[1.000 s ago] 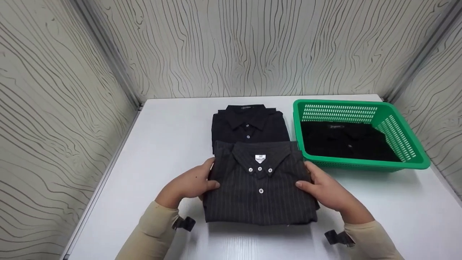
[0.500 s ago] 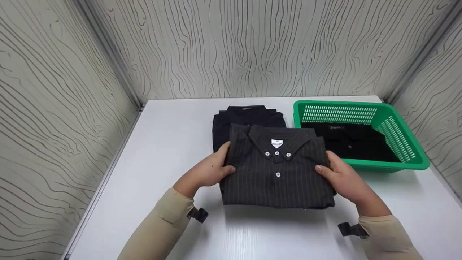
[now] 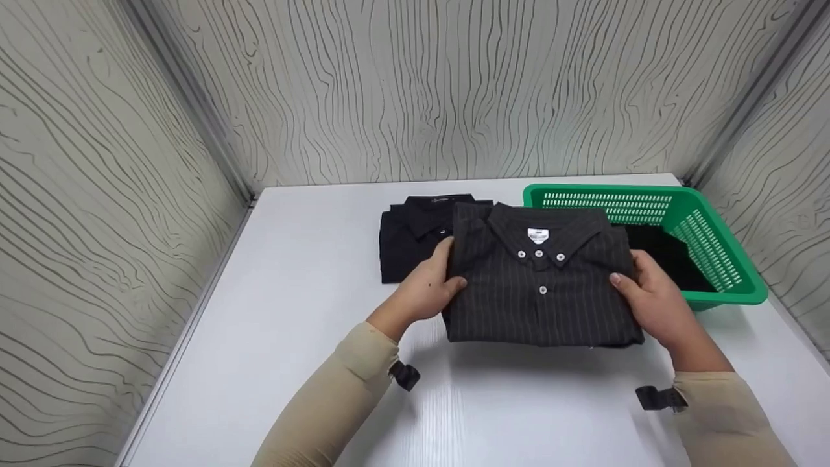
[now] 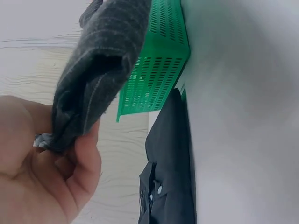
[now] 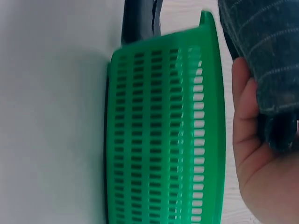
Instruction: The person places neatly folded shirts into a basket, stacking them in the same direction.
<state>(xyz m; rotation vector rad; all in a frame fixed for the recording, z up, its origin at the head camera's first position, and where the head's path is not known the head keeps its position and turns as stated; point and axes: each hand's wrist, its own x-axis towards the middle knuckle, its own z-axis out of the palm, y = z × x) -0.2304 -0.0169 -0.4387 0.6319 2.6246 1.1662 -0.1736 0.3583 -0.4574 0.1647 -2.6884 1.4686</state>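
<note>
A folded dark pinstriped shirt [image 3: 545, 314] with a buttoned-down collar and white buttons is held up above the table. My left hand [image 3: 425, 288] grips its left edge, thumb on top and fingers beneath, as the left wrist view also shows. On the opposite edge my right hand [image 3: 655, 301] grips it the same way. The shirt overlaps the green basket's left part in the head view. Inside the green basket [image 3: 733, 295] lies a black folded shirt [image 3: 664, 250], partly hidden by the held one. Another folded black shirt [image 3: 408, 243] lies on the table behind my left hand.
The white table [image 3: 292, 292] is bounded by wood-patterned panels [image 3: 415, 91] at the back and sides. The perforated basket stands at the back right, its rim raised above the tabletop. Black wrist cameras [image 3: 405, 375] stick out from both sleeves.
Both hands have carried the pinstriped shirt right and away from me, from in front of the black shirt on the table to the basket's left part. The basket stays put.
</note>
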